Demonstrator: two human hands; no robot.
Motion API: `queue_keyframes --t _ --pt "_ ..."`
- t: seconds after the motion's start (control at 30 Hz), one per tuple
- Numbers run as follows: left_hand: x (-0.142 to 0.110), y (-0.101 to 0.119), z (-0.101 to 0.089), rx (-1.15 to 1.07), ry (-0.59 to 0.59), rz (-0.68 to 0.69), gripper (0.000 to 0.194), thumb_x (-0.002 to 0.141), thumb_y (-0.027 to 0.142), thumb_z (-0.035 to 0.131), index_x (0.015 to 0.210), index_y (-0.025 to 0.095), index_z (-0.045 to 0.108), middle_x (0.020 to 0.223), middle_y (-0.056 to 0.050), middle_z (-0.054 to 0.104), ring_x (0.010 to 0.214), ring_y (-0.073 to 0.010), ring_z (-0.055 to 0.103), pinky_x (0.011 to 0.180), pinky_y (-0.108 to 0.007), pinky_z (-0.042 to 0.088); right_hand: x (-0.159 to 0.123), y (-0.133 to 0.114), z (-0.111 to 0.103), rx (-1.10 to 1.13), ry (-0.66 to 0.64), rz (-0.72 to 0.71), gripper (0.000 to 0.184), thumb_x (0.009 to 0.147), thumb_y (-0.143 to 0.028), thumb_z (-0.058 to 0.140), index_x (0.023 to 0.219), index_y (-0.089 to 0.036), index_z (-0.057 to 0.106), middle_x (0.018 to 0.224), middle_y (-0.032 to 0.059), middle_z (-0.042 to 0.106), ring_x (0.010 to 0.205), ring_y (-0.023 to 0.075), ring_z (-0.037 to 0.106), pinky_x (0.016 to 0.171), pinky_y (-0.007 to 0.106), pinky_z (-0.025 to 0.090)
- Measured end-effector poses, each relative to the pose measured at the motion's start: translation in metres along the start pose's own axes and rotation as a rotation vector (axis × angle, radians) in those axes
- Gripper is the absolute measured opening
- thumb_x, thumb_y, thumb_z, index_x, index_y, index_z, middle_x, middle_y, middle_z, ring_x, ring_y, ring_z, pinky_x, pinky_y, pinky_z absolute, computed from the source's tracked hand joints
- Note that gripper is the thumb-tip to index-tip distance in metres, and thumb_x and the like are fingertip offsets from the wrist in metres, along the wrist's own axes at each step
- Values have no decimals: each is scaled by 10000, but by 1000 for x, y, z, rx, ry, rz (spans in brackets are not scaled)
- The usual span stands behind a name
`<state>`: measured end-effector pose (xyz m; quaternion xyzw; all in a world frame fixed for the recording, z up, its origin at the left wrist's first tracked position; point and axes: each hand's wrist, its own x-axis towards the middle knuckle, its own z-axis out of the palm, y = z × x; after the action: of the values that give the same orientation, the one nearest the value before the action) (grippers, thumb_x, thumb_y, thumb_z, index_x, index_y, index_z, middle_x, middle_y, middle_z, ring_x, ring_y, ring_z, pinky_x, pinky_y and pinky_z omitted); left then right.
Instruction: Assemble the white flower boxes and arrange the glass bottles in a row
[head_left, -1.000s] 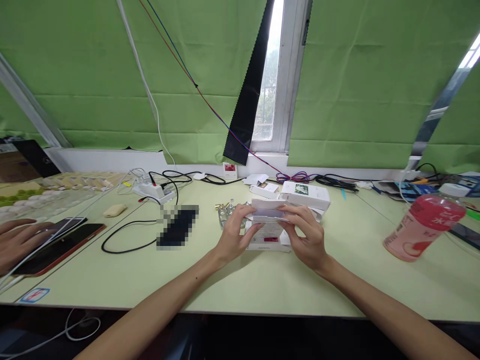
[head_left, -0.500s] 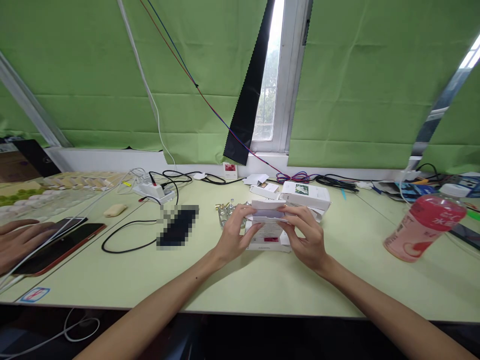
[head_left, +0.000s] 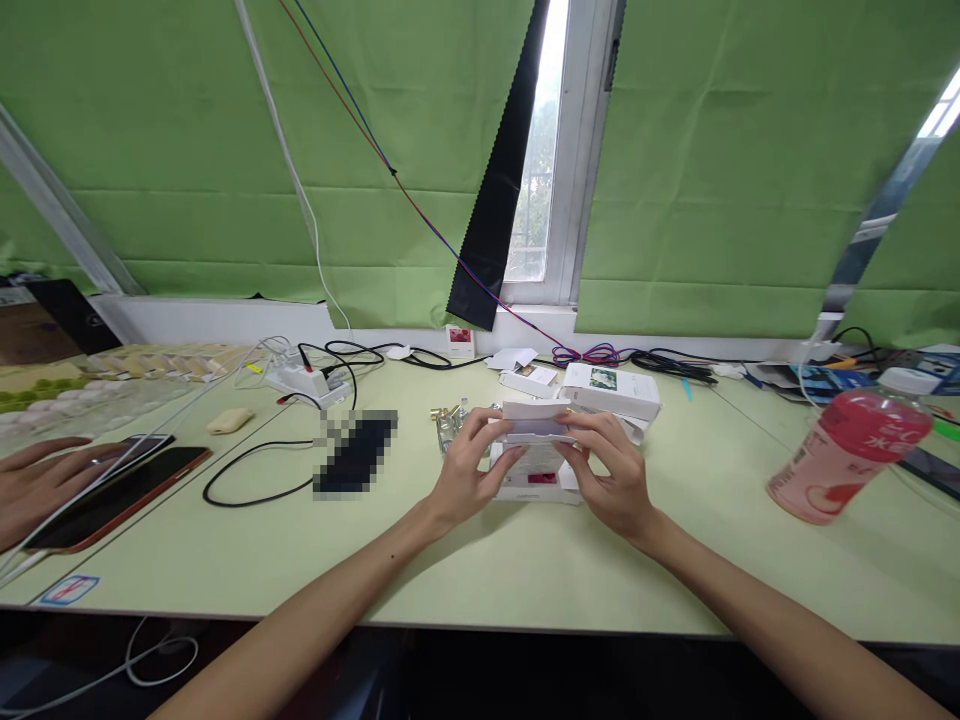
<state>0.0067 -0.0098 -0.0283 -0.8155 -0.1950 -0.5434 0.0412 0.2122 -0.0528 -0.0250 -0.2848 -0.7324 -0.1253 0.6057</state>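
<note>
A small white cardboard box [head_left: 536, 462] with a dark red patch stands on the table in front of me. Its end facing up is open, and a flap [head_left: 534, 410] rises at the back. My left hand [head_left: 474, 460] grips the left side of the open end between thumb and fingers. On the opposite side, my right hand [head_left: 609, 465] pinches the same end, thumb in front and fingers behind. Behind my left hand lie small clear and gold-coloured pieces [head_left: 448, 425], partly hidden.
More white boxes [head_left: 615, 388] lie behind my hands. To the right leans a pink drink bottle [head_left: 847, 450]. On the left are a blurred dark device [head_left: 356, 455], a power strip [head_left: 307, 380], cables, and another person's hand [head_left: 49, 480] on a phone.
My hands and the box have hardly moved; the fingers shift slightly at the open end. The other person's hand on the left moves a little.
</note>
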Motion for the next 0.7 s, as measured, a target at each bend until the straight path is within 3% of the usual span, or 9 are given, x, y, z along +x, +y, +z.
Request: queue_keyframes --t 0.33,0.7 --pt "-3 0 -1 -3 14 10 136 904 112 644 1012 194 626 1134 -104 510 798 -130 529 635 -273 461 -4 2 1 -14 -11 -15 288 881 -35 625 1099 -221 654 1084 119 711 959 244 652 729 385 560" --pt "-4 -2 0 -44 -26 37 263 931 64 567 1138 217 619 1215 -121 474 718 -90 517 637 -276 499 -6 3 1 -60 -13 -40 273 885 -49 584 1084 -227 643 1129 134 708 962 255 654 691 387 558"
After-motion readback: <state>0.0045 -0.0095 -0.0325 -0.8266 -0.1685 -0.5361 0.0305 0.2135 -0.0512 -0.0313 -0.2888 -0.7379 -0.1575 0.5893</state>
